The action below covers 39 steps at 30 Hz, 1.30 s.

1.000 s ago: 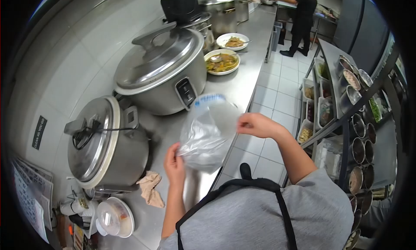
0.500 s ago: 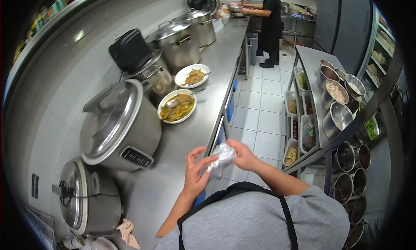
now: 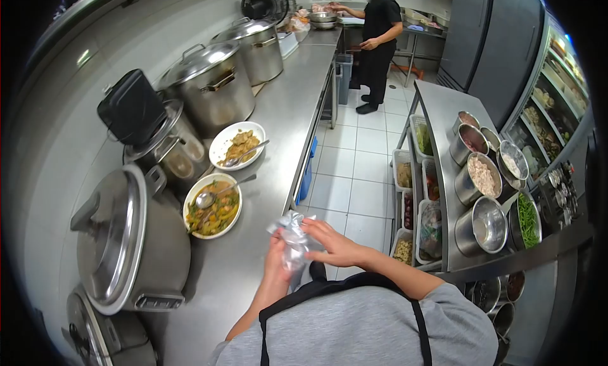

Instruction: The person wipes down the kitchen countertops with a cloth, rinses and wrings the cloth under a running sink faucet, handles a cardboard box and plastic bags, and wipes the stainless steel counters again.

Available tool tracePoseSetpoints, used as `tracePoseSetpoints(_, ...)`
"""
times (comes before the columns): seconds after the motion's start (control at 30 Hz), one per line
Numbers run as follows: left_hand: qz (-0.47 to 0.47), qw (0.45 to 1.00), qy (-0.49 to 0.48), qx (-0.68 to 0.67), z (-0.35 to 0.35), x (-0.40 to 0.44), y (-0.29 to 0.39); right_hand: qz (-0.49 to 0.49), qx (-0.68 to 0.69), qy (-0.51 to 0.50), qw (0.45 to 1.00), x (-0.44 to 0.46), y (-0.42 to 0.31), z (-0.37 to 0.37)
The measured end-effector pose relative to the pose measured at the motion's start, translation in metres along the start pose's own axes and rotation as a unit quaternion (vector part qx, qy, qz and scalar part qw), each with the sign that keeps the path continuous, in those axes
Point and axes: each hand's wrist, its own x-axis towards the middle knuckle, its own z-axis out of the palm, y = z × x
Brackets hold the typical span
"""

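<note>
A crumpled clear plastic bag [image 3: 294, 242] is held in front of my chest, beside the counter's edge. My left hand [image 3: 275, 261] is closed around its left side, the fingers partly hidden by the plastic. From the right, my right hand [image 3: 339, 244] grips the bag, fingers at its upper edge and thumb lower down. Nearest to the hands on the counter is a white bowl of vegetable stew [image 3: 218, 221] with a ladle [image 3: 206, 200] in it. Behind that sits a second white bowl of cooked food [image 3: 240, 144] with a spoon.
Rice cookers [image 3: 136, 239] and lidded steel pots [image 3: 212, 90] line the steel counter [image 3: 253, 239] against the wall. Across the tiled aisle, a steel table [image 3: 443, 103] bears several steel containers, with plastic baskets [image 3: 405, 245] below. A person in black [image 3: 380, 43] stands at the far end.
My view has turned right. The plastic bag and both hands have shifted left, the left hand now closed around the bag. The person in black has turned, one arm lowered.
</note>
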Motion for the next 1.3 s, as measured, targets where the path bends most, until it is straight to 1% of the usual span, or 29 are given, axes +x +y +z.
tracePoseSetpoints(0.03, 0.032, 0.999, 0.018, -0.032, 0.001, 0.021, 0.008, -0.016, -0.044, -0.023, 0.999, 0.010, 0.002, -0.009)
tracePoseSetpoints(0.1, 0.018, 0.998, -0.033, -0.047, 0.005, 0.060, 0.019, -0.021, -0.065, -0.031, 0.997, 0.029, 0.017, -0.020)
tracePoseSetpoints(0.17, -0.019, 0.996, -0.005, -0.085, 0.024, 0.090, 0.016, 0.100, 0.075, 0.004, 0.992, 0.048, 0.033, -0.027)
tracePoseSetpoints(0.2, -0.020, 0.996, -0.011, -0.088, 0.037, 0.104, 0.013, 0.103, 0.030, 0.071, 0.992, 0.057, 0.042, -0.033)
tracePoseSetpoints(0.23, -0.036, 0.997, -0.042, -0.059, 0.049, 0.117, 0.009, 0.106, 0.027, 0.074, 0.991, 0.065, 0.053, -0.044)
tracePoseSetpoints(0.3, -0.069, 0.992, -0.107, 0.002, 0.081, 0.135, 0.006, 0.173, -0.016, 0.135, 0.976, 0.072, 0.084, -0.078)
tracePoseSetpoints(0.33, -0.116, 0.986, -0.116, 0.033, 0.099, 0.136, 0.009, 0.192, 0.010, 0.209, 0.959, 0.074, 0.101, -0.093)
tracePoseSetpoints(0.37, -0.124, 0.985, -0.117, 0.037, 0.110, 0.143, 0.006, 0.210, 0.037, 0.283, 0.935, 0.073, 0.116, -0.107)
tracePoseSetpoints(0.43, -0.113, 0.926, -0.247, 0.261, 0.130, 0.166, 0.001, 0.230, -0.041, 0.330, 0.914, 0.070, 0.135, -0.146)
tracePoseSetpoints(0.47, -0.060, 0.888, -0.337, 0.309, 0.137, 0.181, -0.001, 0.210, -0.061, 0.345, 0.913, 0.070, 0.143, -0.158)
tracePoseSetpoints(0.5, -0.064, 0.885, -0.340, 0.312, 0.145, 0.198, -0.002, 0.212, -0.061, 0.351, 0.910, 0.071, 0.153, -0.167)
tracePoseSetpoints(0.57, 0.096, 0.809, -0.325, 0.479, 0.163, 0.230, -0.009, 0.259, -0.044, 0.310, 0.914, 0.069, 0.176, -0.180)
tracePoseSetpoints(0.6, 0.107, 0.805, -0.298, 0.502, 0.176, 0.247, -0.011, 0.263, -0.078, 0.291, 0.917, 0.071, 0.192, -0.185)
tracePoseSetpoints(0.63, 0.109, 0.807, -0.296, 0.498, 0.180, 0.273, -0.018, 0.256, -0.028, 0.272, 0.927, 0.074, 0.204, -0.191)
tracePoseSetpoints(0.7, 0.097, 0.817, -0.344, 0.451, 0.184, 0.326, -0.032, 0.198, -0.014, 0.236, 0.951, 0.087, 0.226, -0.202)
tracePoseSetpoints(0.73, 0.139, 0.801, -0.343, 0.471, 0.193, 0.341, -0.035, 0.197, -0.020, 0.208, 0.958, 0.096, 0.239, -0.221)
tracePoseSetpoints(0.77, 0.141, 0.800, -0.340, 0.474, 0.203, 0.354, -0.037, 0.201, -0.019, 0.184, 0.962, 0.101, 0.250, -0.236)
tracePoseSetpoints(0.8, 0.086, 0.832, -0.313, 0.450, 0.212, 0.366, -0.039, 0.201, -0.034, 0.134, 0.970, 0.107, 0.265, -0.254)
tracePoseSetpoints(0.83, 0.029, 0.860, -0.283, 0.423, 0.221, 0.377, -0.043, 0.202, -0.029, 0.137, 0.969, 0.113, 0.276, -0.269)
tracePoseSetpoints(0.87, 0.024, 0.886, -0.248, 0.391, 0.233, 0.387, -0.049, 0.177, -0.045, 0.111, 0.977, 0.121, 0.286, -0.285)
tracePoseSetpoints(0.9, 0.025, 0.886, -0.246, 0.392, 0.243, 0.402, -0.055, 0.150, -0.063, 0.084, 0.983, 0.131, 0.297, -0.303)
tracePoseSetpoints(0.97, -0.007, 0.958, -0.106, 0.267, 0.253, 0.433, -0.066, 0.163, -0.077, 0.047, 0.982, 0.150, 0.320, -0.331)
tracePoseSetpoints(1.0, 0.025, 0.976, -0.070, 0.206, 0.258, 0.450, -0.071, 0.172, -0.015, 0.034, 0.984, 0.162, 0.326, -0.342)
tracePoseSetpoints(1.03, 0.028, 0.977, -0.061, 0.202, 0.260, 0.464, -0.073, 0.181, 0.046, 0.019, 0.982, 0.175, 0.332, -0.355)
tracePoseSetpoints(1.07, 0.045, 0.981, -0.041, 0.182, 0.265, 0.475, -0.068, 0.207, 0.060, -0.052, 0.975, 0.188, 0.336, -0.368)
tracePoseSetpoints(1.17, 0.056, 0.985, 0.004, 0.160, 0.277, 0.511, -0.055, 0.179, 0.069, -0.081, 0.978, 0.223, 0.362, -0.385)
tracePoseSetpoints(1.23, -0.022, 0.990, 0.017, 0.136, 0.269, 0.544, -0.050, 0.162, 0.075, -0.096, 0.979, 0.241, 0.401, -0.382)
tracePoseSetpoints(1.27, -0.057, 0.985, -0.008, 0.164, 0.269, 0.559, -0.044, 0.123, 0.037, -0.093, 0.987, 0.253, 0.415, -0.382)
tracePoseSetpoints(1.3, -0.056, 0.984, -0.009, 0.167, 0.271, 0.575, -0.040, 0.086, -0.002, -0.088, 0.992, 0.265, 0.428, -0.384)
